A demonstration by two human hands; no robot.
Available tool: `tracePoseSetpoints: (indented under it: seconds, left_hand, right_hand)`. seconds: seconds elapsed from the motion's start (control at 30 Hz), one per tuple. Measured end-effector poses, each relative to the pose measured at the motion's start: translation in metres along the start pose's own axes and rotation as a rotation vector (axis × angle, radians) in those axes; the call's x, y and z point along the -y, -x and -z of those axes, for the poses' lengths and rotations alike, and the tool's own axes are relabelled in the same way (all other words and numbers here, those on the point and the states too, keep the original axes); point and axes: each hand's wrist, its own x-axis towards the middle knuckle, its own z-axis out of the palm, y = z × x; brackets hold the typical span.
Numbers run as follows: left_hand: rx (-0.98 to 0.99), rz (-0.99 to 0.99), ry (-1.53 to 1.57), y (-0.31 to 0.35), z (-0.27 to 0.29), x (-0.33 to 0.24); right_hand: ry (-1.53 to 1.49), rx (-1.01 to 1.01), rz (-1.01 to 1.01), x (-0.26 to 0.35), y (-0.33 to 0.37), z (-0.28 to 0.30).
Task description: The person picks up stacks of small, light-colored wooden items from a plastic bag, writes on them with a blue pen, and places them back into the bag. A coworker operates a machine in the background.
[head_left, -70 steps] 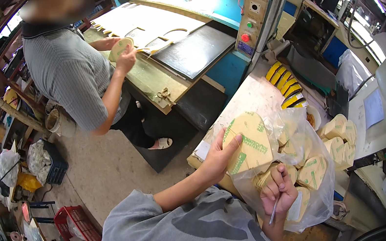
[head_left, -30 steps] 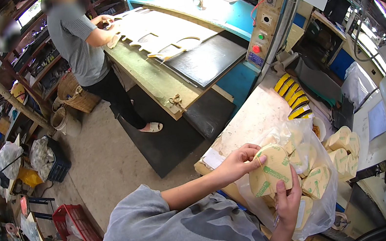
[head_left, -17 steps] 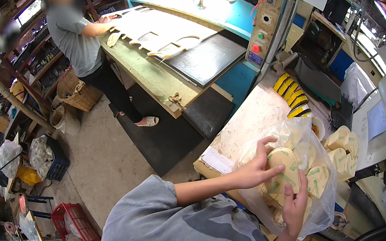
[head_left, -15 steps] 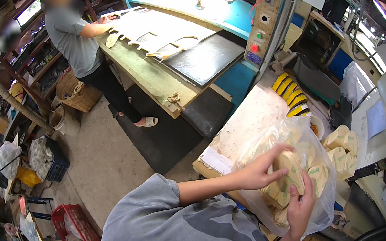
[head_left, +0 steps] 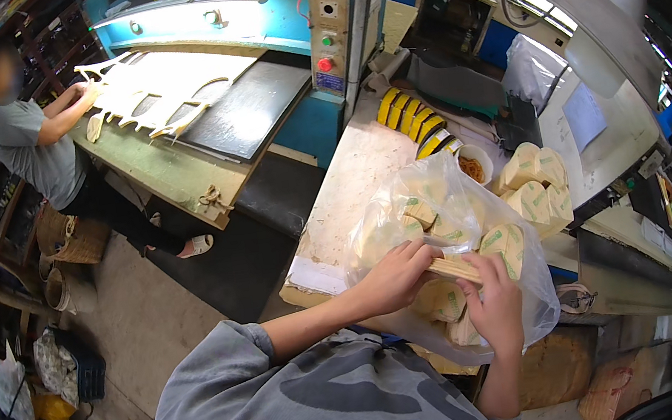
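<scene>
Between my two hands is a stack of thin cream-coloured cut pieces (head_left: 455,270), held edge-up. My left hand (head_left: 401,276) grips its left end, and my right hand (head_left: 496,299) closes on its right end with the thumb below. Both hands are over a clear plastic bag (head_left: 539,289) that stands open on the worktable. More bundles of the cream pieces (head_left: 437,302), printed in green, lie inside the bag. Other stacks of these pieces (head_left: 532,201) stand outside it, just to the right.
Yellow-and-black rolls (head_left: 411,120) lie in a row on the pale worktable (head_left: 353,177). Behind the bag is a white cup (head_left: 475,163) with orange-brown contents. A control post (head_left: 327,39) rises beyond. Far left, another person (head_left: 43,144) handles a cut-out sheet (head_left: 164,88) at a press table.
My view has swung to the right. The stack has turned from showing its printed face to showing its layered edges, and my hands have shifted to its two ends.
</scene>
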Motion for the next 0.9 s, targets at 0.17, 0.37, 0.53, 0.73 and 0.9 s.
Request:
tracePoseSetpoints:
  seconds: [0.17,0.37,0.53,0.73,0.9]
  left_hand:
    - [0.010,0.091,-0.083,-0.005,-0.006,-0.003]
    - [0.093,0.279,-0.512,-0.006,0.022,-0.009]
    - [0.108,0.474,-0.533,-0.006,0.043,0.003]
    - [-0.157,0.369,-0.188,-0.022,0.069,0.000]
    - [-0.327,0.328,0.373,-0.021,0.096,-0.019]
  right_hand:
    - [0.025,-0.030,-0.078,-0.021,-0.005,-0.012]
    - [-0.566,0.051,-0.209,-0.067,-0.008,0.006]
    - [-0.081,-0.111,-0.220,-0.062,-0.005,0.003]
    - [0.208,-0.322,-0.447,-0.080,0.052,0.055]
    - [0.302,-0.198,-0.875,-0.105,0.095,0.060]
